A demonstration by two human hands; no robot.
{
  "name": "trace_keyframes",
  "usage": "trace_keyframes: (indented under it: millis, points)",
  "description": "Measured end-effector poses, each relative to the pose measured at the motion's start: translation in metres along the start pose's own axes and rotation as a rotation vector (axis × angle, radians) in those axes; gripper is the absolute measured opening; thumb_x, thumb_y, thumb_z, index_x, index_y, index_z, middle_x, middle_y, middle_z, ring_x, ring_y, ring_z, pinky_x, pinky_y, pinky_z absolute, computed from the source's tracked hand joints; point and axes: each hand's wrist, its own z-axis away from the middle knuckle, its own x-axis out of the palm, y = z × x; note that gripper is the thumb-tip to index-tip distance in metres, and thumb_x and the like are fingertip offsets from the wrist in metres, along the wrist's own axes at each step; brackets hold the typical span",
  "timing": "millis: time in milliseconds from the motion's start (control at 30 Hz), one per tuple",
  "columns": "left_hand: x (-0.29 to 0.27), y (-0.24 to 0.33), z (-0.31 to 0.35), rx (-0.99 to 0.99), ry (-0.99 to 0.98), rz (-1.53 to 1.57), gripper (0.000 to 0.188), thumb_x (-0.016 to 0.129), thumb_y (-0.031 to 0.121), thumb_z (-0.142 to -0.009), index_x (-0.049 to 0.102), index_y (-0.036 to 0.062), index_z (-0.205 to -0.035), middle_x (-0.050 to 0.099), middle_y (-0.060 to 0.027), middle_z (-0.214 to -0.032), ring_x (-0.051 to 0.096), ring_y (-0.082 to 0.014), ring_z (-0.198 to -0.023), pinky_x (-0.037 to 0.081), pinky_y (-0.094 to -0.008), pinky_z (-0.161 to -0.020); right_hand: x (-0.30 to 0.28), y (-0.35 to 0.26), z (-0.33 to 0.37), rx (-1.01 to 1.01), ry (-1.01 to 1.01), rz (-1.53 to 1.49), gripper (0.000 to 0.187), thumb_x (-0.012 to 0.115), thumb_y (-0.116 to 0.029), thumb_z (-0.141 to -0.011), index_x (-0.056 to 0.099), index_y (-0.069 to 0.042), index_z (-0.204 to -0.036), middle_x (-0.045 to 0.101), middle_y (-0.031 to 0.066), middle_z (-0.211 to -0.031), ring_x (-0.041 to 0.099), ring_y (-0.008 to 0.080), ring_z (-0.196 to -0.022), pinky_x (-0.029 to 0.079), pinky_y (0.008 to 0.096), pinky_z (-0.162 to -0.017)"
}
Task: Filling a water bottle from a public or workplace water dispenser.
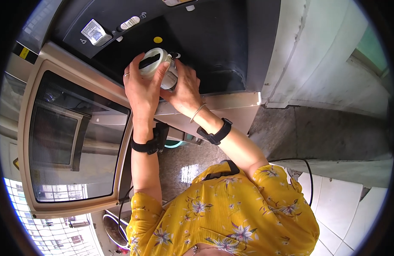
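White plastic cup thing (pixel 156 64) is right in my grip, up against the black upper panel (pixel 214 38) of the machine. My left hand (pixel 141 87) wraps its near side, fingers curled over the rim, and my right hand (pixel 185 87) closes on it from the other side, so it's pinched between both. A yellow dot (pixel 157 39) sits just above it. The glass door (pixel 73 136) is off to my left, well below the cup.
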Motion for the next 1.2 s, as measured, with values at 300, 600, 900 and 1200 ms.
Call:
trace_keyframes:
  millis: [300, 600, 900, 1200]
  points:
    - [0.008, 0.0, -0.001, 0.003, 0.066, -0.081, 0.062, 0.089, 0.044, -0.077, 0.069, 0.0054, -0.121, 0.065, -0.0201, -0.12, 0.066, -0.0363, -0.108, 0.055, -0.043, -0.09, 0.004, 0.002, -0.005, -0.031, 0.034, 0.058, 0.086, 0.09, -0.029, -0.071, 0.048, -0.001, -0.14, 0.052, 0.0156, -0.133, 0.041, 0.0351, -0.122, 0.034, 0.0502, -0.102]
    - [-0.002, 0.01, -0.007, -0.064, -0.086, 0.03, 0.062, 0.089, 0.043, -0.076, 0.069, 0.0021, -0.117, 0.068, -0.0203, -0.115, 0.069, -0.0364, -0.105, 0.056, -0.0431, -0.09, 0.009, 0.004, -0.007, -0.077, 0.138, 0.102, 0.084, 0.094, -0.029, -0.066, 0.052, -0.001, -0.134, 0.05, 0.0151, -0.13, 0.042, 0.035, -0.121, 0.036, 0.0493, -0.101]
    - [-0.012, -0.005, -0.026, -0.09, -0.302, 0.253, 0.064, 0.088, 0.039, -0.078, 0.068, -0.0019, -0.123, 0.072, -0.0238, -0.111, 0.073, -0.0355, -0.099, 0.056, -0.0369, -0.088, 0.004, 0.001, -0.006, -0.058, 0.136, 0.087, 0.089, 0.098, -0.028, -0.058, 0.055, 0.0, -0.13, 0.049, 0.0148, -0.13, 0.041, 0.0358, -0.122, 0.036, 0.0502, -0.102]
    - [0.009, 0.018, -0.031, 0.222, 0.062, -0.546, 0.062, 0.075, 0.053, -0.087, 0.069, 0.0016, -0.122, 0.074, -0.0217, -0.106, 0.073, -0.0345, -0.096, 0.056, -0.0404, -0.086, 0.009, 0.004, -0.006, -0.064, 0.162, 0.1, 0.085, 0.098, -0.029, -0.059, 0.058, 0.002, -0.126, 0.049, 0.0154, -0.13, 0.041, 0.0357, -0.122, 0.037, 0.0481, -0.103]
